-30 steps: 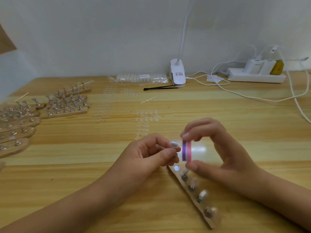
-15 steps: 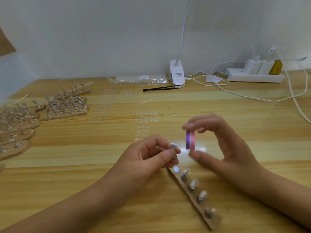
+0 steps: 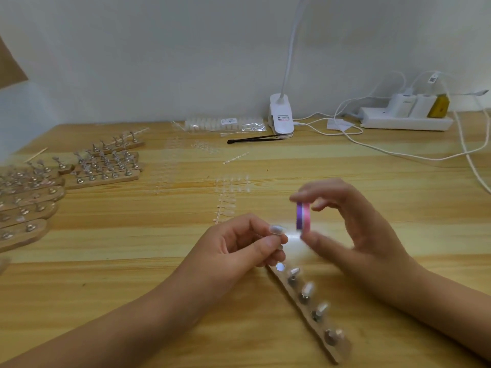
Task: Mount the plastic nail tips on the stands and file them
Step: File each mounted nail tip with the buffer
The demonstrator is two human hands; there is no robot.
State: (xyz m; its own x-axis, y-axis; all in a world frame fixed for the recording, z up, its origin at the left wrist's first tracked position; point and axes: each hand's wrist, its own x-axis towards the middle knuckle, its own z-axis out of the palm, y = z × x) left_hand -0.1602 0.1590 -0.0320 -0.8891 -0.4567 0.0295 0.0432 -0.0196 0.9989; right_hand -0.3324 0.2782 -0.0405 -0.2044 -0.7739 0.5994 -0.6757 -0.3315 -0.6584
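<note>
My left hand (image 3: 239, 248) pinches a small stand that carries a clear nail tip (image 3: 276, 229), held above the table. Just to its right, my right hand (image 3: 350, 232) grips a small purple and pink file block (image 3: 303, 216) upright between thumb and forefinger, a short gap away from the tip. Below both hands lies a wooden strip (image 3: 342, 354) with several metal stands (image 3: 305, 293), each topped by a nail tip; its top socket (image 3: 279, 266) shows as a bare shiny disc.
More wooden strips with stands (image 3: 103, 168) fill the left side. Clear nail tips on sprues (image 3: 228, 200) lie mid-table. Along the back wall sit a bag of tips (image 3: 225, 123), black tweezers (image 3: 255, 139), a clip lamp (image 3: 281, 118), a power strip (image 3: 406, 120) and white cables (image 3: 398, 155).
My right hand with the file block has lifted and drawn slightly right, away from the nail tip. My left hand has barely moved.
</note>
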